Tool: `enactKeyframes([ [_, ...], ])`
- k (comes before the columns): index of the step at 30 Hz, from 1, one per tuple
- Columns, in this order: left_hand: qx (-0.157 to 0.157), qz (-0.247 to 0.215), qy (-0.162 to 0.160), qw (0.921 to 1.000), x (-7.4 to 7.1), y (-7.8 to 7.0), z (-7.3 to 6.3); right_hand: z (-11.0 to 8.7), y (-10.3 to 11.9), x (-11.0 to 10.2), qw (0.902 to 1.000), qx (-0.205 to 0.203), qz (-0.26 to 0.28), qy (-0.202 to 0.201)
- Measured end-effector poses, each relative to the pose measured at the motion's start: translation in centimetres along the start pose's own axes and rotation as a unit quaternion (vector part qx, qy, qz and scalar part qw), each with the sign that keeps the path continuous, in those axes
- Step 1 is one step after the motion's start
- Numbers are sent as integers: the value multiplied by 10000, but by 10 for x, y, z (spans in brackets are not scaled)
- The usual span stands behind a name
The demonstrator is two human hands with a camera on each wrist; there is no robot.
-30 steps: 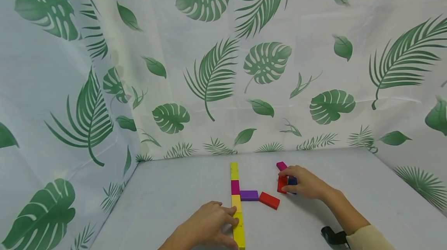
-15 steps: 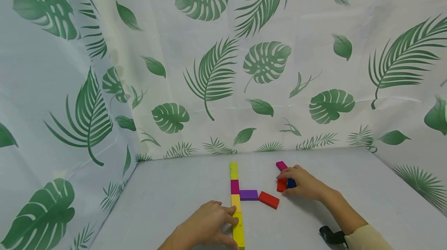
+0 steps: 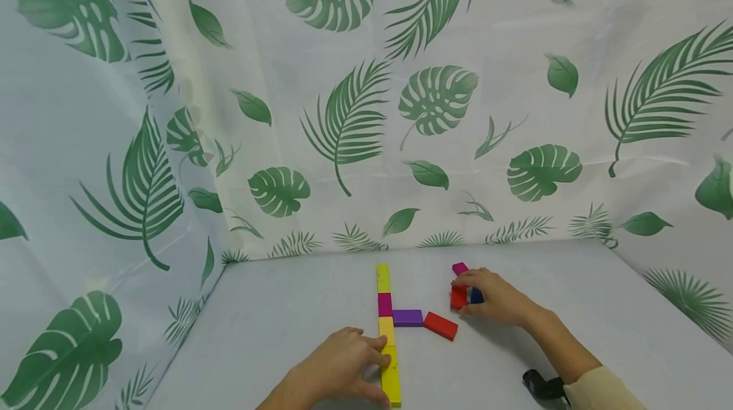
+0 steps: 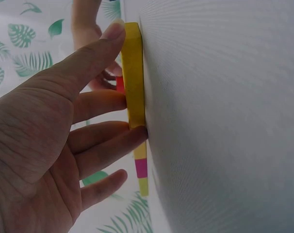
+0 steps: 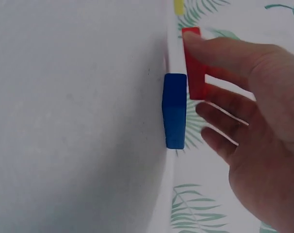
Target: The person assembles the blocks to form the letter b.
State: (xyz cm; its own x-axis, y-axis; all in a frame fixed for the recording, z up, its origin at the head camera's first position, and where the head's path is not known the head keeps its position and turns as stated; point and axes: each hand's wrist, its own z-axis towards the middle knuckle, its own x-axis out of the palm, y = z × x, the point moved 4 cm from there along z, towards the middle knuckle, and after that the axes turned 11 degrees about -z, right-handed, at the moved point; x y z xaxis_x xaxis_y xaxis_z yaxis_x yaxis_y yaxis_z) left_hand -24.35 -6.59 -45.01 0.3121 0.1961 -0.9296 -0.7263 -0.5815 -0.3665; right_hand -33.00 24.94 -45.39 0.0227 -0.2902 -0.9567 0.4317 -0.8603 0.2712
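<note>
In the head view a row of blocks runs away from me: a long yellow block (image 3: 390, 377) nearest, then an orange-yellow block (image 3: 386, 331), a magenta block (image 3: 385, 305) and a yellow-green block (image 3: 383, 278). My left hand (image 3: 343, 362) rests its fingers along the near yellow blocks; the left wrist view shows the thumb on the long one's near end, fingers extended. My right hand (image 3: 495, 297) pinches a red block (image 5: 194, 68) between thumb and fingers, held just off the table. Beside it lies a blue block (image 5: 174, 111), apart from the red one.
A purple block (image 3: 408, 318) abuts the row from the right, and another red block (image 3: 440, 326) lies slanted at its end. Beyond my right hand is a second magenta block (image 3: 460, 268). A leaf-print cloth (image 3: 343, 219) stands behind the white table (image 3: 275, 308).
My right hand has picked up the red block from beside the blue one and shifted it slightly left. The left hand keeps its place on the yellow blocks.
</note>
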Motion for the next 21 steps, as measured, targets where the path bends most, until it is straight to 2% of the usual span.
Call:
enactKeyframes([
  [11, 45, -7, -18, 10000, 0, 3, 2, -10, 14, -12, 9994, 123, 125, 299],
  [14, 67, 6, 4, 10000, 0, 3, 2, -19, 15, -15, 9982, 60, 372, 472],
  [17, 94, 3, 24, 10000, 0, 3, 2, -29, 14, -15, 9930, -144, 853, 806],
  [21, 69, 16, 27, 10000, 0, 2, 1, -37, 13, -10, 9792, -323, 1372, 1459],
])
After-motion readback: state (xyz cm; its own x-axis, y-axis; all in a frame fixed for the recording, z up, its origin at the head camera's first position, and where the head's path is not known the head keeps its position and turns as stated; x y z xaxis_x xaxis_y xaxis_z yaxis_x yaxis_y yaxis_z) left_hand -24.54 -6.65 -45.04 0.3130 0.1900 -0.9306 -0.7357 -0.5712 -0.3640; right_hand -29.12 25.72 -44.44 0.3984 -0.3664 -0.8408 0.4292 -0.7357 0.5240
